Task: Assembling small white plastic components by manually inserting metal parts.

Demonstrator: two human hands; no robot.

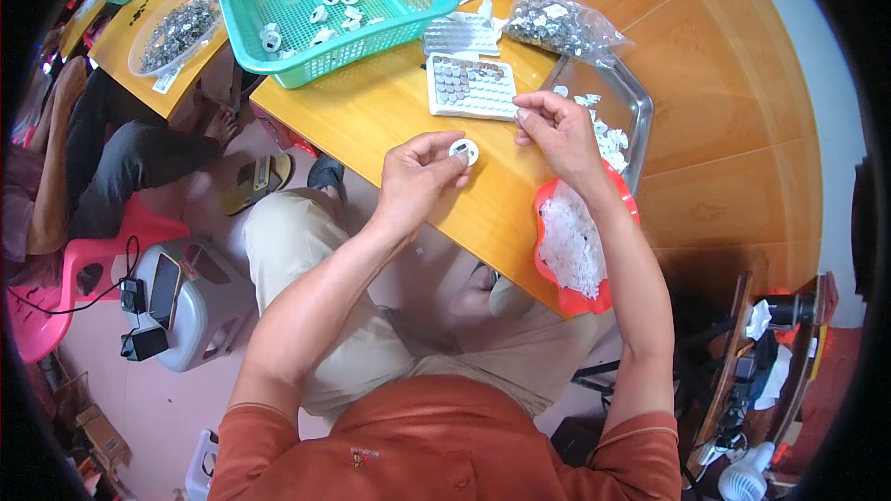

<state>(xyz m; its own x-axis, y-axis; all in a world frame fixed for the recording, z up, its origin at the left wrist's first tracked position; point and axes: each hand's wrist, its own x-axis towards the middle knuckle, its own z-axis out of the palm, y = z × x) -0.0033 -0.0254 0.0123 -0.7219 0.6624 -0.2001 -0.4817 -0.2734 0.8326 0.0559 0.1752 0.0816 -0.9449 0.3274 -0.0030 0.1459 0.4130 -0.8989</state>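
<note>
My left hand [418, 176] pinches a small round white plastic part [471, 145] between thumb and fingertips, just over the wooden table [371, 111]. A dark rectangular spot shows on the part's face. My right hand [563, 134] is at the near right corner of a white tray [490, 108] with rows of small round pockets. Its thumb and index finger are pressed together; what they hold, if anything, is too small to make out. Several grey-brown discs [452, 83] sit in the tray's left and far pockets.
A green basket [288, 72] with white round parts stands far left. Beyond the tray are more pocketed trays [461, 35] and a clear bag of small metallic parts [566, 28]. A metal tray [640, 121] and a red dish [594, 301] of white pieces lie right. Another person sits left.
</note>
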